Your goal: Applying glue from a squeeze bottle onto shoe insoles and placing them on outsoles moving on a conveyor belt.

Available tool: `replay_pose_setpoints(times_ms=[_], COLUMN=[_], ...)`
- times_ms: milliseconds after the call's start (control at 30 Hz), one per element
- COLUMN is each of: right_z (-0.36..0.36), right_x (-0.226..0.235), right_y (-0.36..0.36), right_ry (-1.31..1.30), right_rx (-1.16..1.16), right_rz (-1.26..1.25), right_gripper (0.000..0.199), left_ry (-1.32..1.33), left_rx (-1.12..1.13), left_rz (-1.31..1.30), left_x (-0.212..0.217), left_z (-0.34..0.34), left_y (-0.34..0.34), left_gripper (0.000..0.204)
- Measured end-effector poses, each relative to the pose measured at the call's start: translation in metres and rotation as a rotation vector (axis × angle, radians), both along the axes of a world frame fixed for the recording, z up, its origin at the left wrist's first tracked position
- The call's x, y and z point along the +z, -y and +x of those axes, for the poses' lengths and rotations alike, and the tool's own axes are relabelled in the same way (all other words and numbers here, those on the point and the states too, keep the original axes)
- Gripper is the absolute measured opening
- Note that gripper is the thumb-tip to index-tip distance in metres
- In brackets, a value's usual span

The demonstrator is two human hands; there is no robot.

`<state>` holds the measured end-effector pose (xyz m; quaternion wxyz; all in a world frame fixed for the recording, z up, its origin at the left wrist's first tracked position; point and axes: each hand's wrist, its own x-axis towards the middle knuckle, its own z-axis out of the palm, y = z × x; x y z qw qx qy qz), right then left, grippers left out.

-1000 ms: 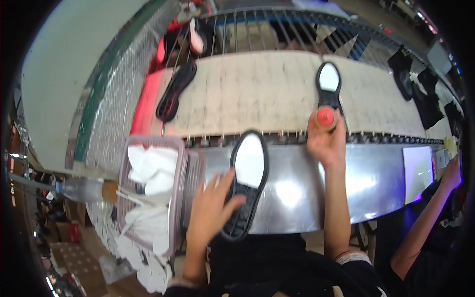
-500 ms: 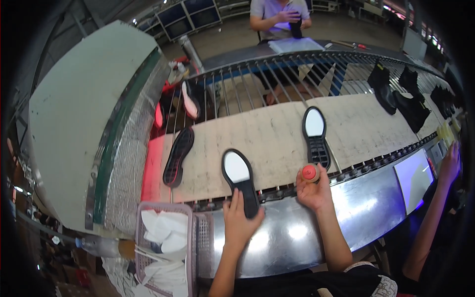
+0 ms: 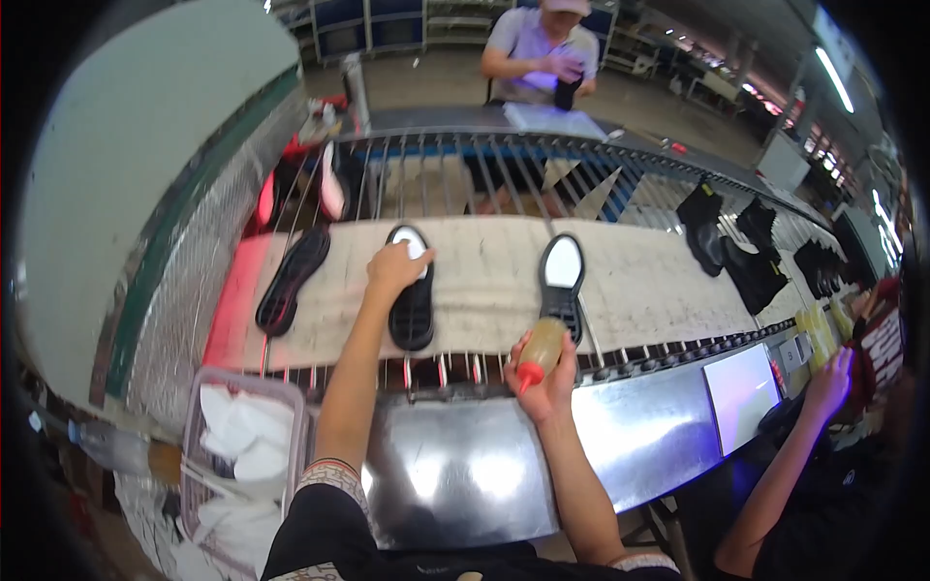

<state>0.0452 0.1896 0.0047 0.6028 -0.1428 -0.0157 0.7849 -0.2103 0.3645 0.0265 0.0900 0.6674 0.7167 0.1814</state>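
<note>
Black sole (image 3: 412,321) has moved fully onto cloth (image 3: 480,286), so looks placed; our left hand (image 3: 391,267) touches it, grip unclear; right hand (image 3: 548,395) clamps red-tipped bottle (image 3: 544,343).

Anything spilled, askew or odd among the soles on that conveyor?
One oddity: the middle sole and right sole carry white pads, but the leftmost black sole shows none and lies more slanted on the cream cloth. No spill is visible.
</note>
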Motion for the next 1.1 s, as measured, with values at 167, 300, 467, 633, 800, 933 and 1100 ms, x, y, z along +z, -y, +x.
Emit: replay_pose_setpoints(times_ms=[167,300,467,633,800,933,1100], right_z=[0.005,-0.002,0.012,-0.002,-0.007,0.025,0.023], right_x=[0.013,0.01,0.008,0.012,-0.004,-0.001,0.002], right_y=[-0.007,-0.015,-0.006,0.004,0.001,-0.002,-0.01], right_ry=[-0.009,0.015,0.048,0.066,0.005,0.058,0.019], right_rx=[0.016,0.054,0.009,0.023,0.088,-0.03,0.071], right_rz=[0.004,0.023,0.05,0.042,0.046,0.041,0.141], right_gripper=[0.047,0.046,0.047,0.045,0.043,0.046,0.051], left_ry=[-0.004,0.053,0.159,0.1,0.622,0.617,-0.022], left_rx=[-0.007,-0.023,-0.088,-0.145,0.089,-0.03,-0.108], left_rz=[-0.042,0.135,0.284,0.17,0.223,0.155,0.13], left_x=[0.001,-0.022,0.001,-0.018,-0.047,-0.036,-0.075], left_z=[0.042,0.033,0.05,0.029,0.024,0.085,0.029], left_y=[0.12,0.138,0.127,-0.01,-0.098,-0.032,0.046], left_gripper=[0.081,0.056,0.051,0.048,0.076,0.079,0.067])
